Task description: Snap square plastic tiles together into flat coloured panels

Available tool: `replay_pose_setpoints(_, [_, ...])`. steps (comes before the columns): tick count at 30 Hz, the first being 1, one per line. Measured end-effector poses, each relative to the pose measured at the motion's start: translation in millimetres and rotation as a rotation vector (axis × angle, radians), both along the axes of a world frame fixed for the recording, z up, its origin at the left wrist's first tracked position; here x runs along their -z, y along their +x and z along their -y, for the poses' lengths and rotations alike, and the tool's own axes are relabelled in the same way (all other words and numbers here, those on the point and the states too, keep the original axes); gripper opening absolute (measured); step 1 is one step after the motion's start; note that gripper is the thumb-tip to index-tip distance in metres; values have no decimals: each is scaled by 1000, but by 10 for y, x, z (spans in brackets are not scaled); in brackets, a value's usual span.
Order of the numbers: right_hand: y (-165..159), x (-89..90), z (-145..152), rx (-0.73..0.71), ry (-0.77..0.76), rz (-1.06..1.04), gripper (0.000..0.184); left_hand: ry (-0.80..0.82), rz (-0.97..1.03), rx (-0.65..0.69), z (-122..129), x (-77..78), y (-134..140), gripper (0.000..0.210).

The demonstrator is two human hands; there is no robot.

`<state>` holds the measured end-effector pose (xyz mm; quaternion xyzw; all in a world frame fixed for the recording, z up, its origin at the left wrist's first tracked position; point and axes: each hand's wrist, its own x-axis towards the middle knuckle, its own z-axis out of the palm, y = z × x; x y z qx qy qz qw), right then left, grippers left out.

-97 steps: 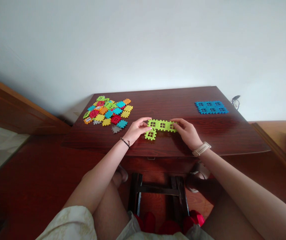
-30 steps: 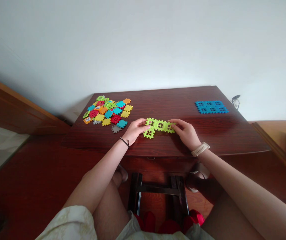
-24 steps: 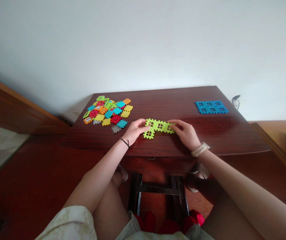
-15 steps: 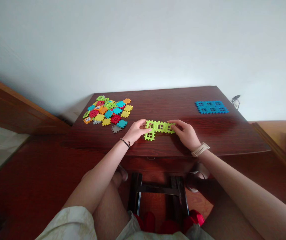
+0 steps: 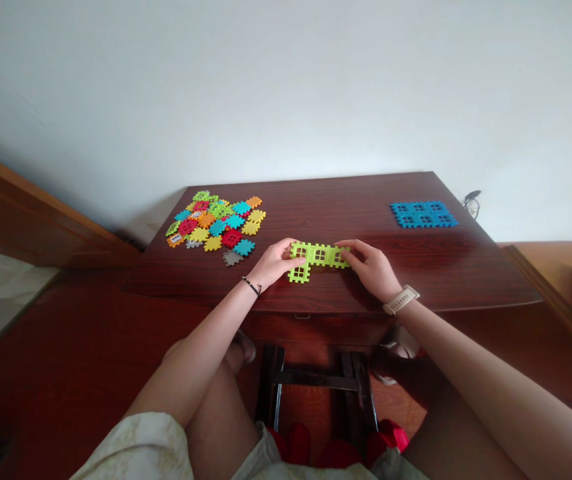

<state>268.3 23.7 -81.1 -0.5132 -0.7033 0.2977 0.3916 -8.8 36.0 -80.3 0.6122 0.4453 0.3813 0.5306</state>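
Observation:
Between my two hands is an L-shaped panel of lime-green interlocking window tiles (image 5: pixel 321 255), three in a row with one more below the left end. My left hand (image 5: pixel 275 262) is closed on the left end, its thumb across the front of the tiles. At the other end, my right hand (image 5: pixel 373 268) grips the last tile between thumb and fingers. Parts of the end tiles are hidden behind my fingers. The panel is over the front part of the dark wooden table (image 5: pixel 336 207).
At the table's left lies a pile of loose interlocking tiles (image 5: pixel 216 227) in several colours. A joined blue window-tile panel (image 5: pixel 423 215) rests at the back right. The wall (image 5: pixel 286 87) stands behind the table, and a black cable (image 5: pixel 472 200) shows beyond its right edge.
The left end of the green panel and my left hand have shifted very slightly. Both hands keep their hold; the pile and the blue panel stay put.

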Motion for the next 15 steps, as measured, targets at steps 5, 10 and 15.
replay_pose_setpoints(5, [-1, 2, -5, -10, -2, -36, 32, 64, -104, 8, 7, -12, 14, 48])
replay_pose_setpoints(10, [5, 18, -18, -13, -10, -81, 35, 83, -138, -6, -8, 22, 6, 51])
replay_pose_setpoints(15, [1, 19, -20, -23, -17, -115, 35, 91, -97, -15, -22, 70, 21, 48])
